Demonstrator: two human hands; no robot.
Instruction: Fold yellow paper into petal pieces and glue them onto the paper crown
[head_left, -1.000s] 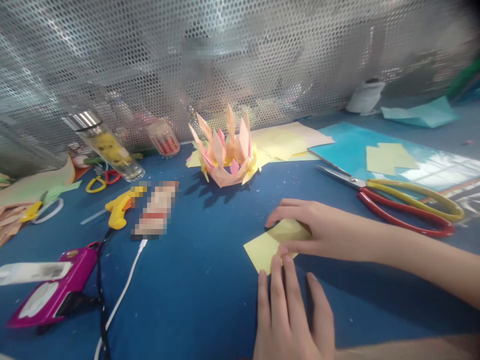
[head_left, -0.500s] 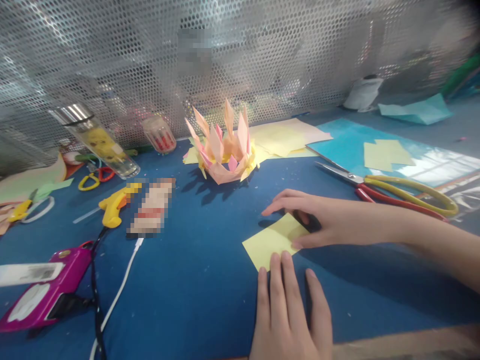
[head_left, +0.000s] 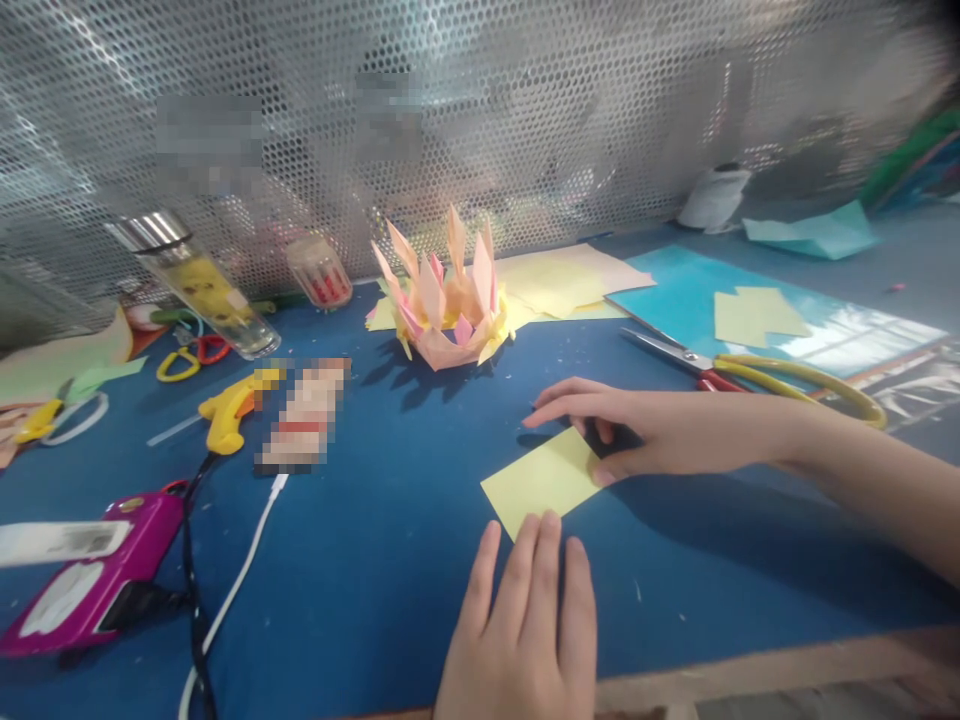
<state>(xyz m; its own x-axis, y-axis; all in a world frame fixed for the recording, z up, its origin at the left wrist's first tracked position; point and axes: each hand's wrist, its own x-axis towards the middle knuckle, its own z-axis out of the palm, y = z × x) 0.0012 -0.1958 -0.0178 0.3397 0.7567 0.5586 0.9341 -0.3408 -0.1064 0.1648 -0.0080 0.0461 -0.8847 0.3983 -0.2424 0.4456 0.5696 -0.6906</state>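
A pale yellow paper rectangle (head_left: 544, 485) lies flat on the blue tabletop, set at an angle. My left hand (head_left: 525, 625) comes in from the bottom, palm down and fingers stretched out, with the middle fingertips on the near edge of the paper. My right hand (head_left: 600, 420) reaches in from the right. Its thumb touches the paper's right corner, while the forefinger stretches past the far corner and stands apart from the thumb. The other right fingers curl beneath and are partly hidden. Behind the hands stands a folded-paper flower (head_left: 442, 310) with peach, pink and yellow points.
Large scissors (head_left: 697, 360) lie behind my right forearm, beside a blue sheet (head_left: 667, 290) carrying yellow paper pieces (head_left: 759, 314). Leftward are a yellow glue gun (head_left: 229, 412), a magenta device (head_left: 97, 575), cables and a glass bottle (head_left: 206, 290). Perforated metal (head_left: 480, 110) backs the table.
My left hand has shifted left along the near edge of the paper, its fingers a bit more spread. My right hand stays almost in place at the corner. The view has turned slightly.
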